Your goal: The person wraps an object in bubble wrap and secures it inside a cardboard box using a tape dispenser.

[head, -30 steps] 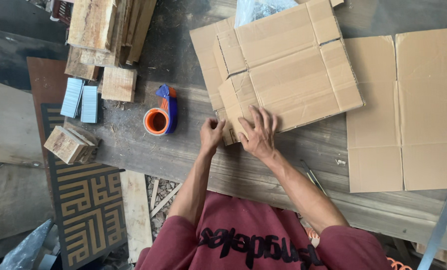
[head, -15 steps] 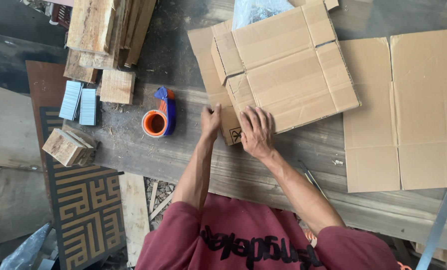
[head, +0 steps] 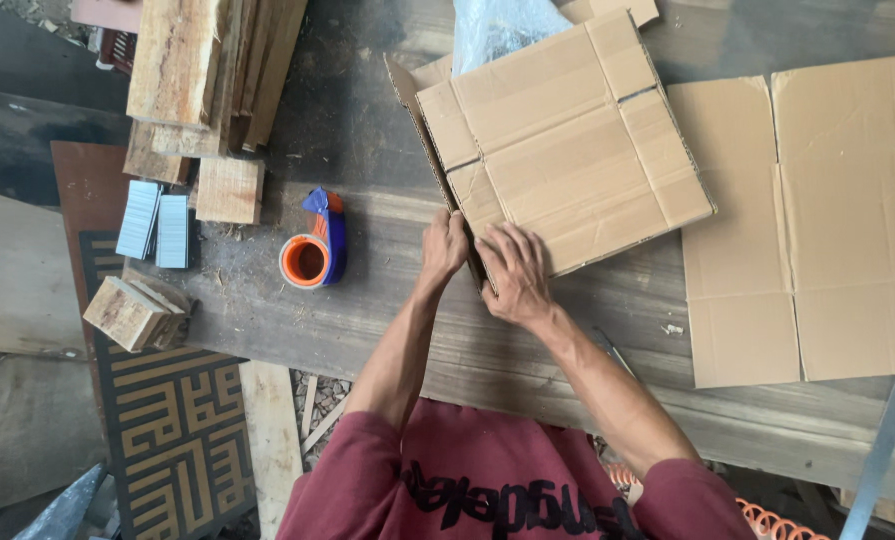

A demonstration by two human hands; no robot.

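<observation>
Brown cardboard box point(head: 567, 140) in the head view, resting on the grey wooden table point(head: 387, 300), with its closed flaps facing up and its near corner right at both hands. Left hand point(head: 444, 245) curled snug on the box's side edge at that corner, fingers bent, gripping the thin wall. Right hand point(head: 512, 270) spread flat and wide on the top flap, holding nothing, just pressing down. Orange and blue tape roll point(head: 314, 250) just beside the left hand, near but not touching. Flat cardboard sheet point(head: 827, 220) off to the right, well apart from the hands. Clear plastic bag point(head: 497, 30) peeking out behind the box. Wood blocks point(head: 229, 190) and silver staple strips point(head: 155, 218) far over on the left. For a good job, probably best to press with the flat palm, not the fingertips. Hold the corner firm with the left hand so the box cannot slide. Line the flaps up edge to edge, with no gap. Mind the sharp cardboard edge on the fingers.
</observation>
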